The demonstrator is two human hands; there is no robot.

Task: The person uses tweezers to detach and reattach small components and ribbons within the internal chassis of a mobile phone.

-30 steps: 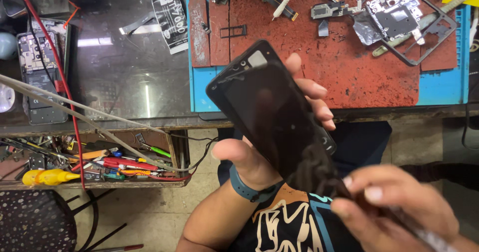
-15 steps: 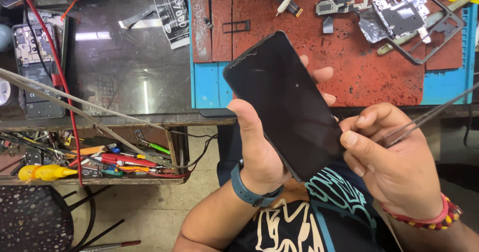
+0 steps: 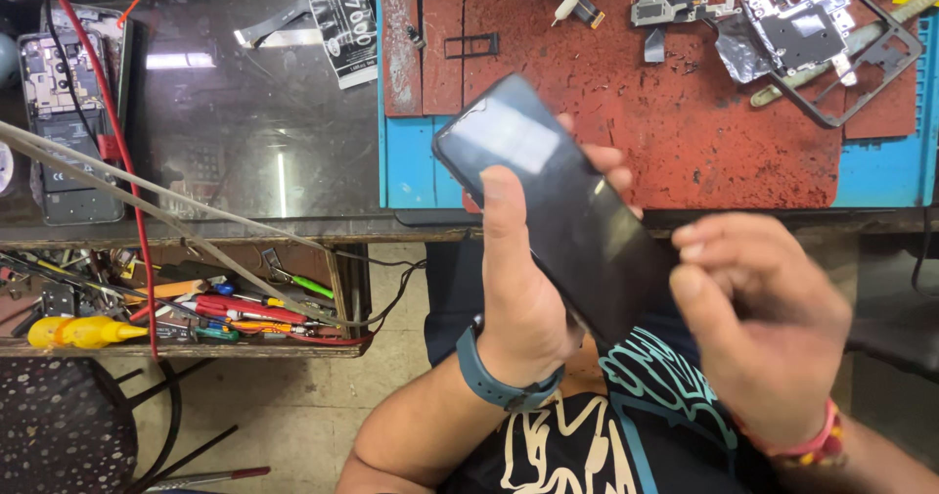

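Smartphone [image 3: 562,210], a dark glass-fronted slab, is held tilted above the bench edge, clasped along its long edges by the left hand [image 3: 518,298]. Right hand [image 3: 763,328], fingers curled and blurred, touches its lower corner; whether it pinches anything cannot be told. Rigid, smooth and probably fragile, it is best gripped by the sides, over the red work mat [image 3: 626,112].

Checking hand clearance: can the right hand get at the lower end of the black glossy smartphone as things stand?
Probably yes. The right hand sits right beside the lower end of the black glossy smartphone, fingertips at its edge, nothing between them. The left hand grips the middle, leaving that end exposed.
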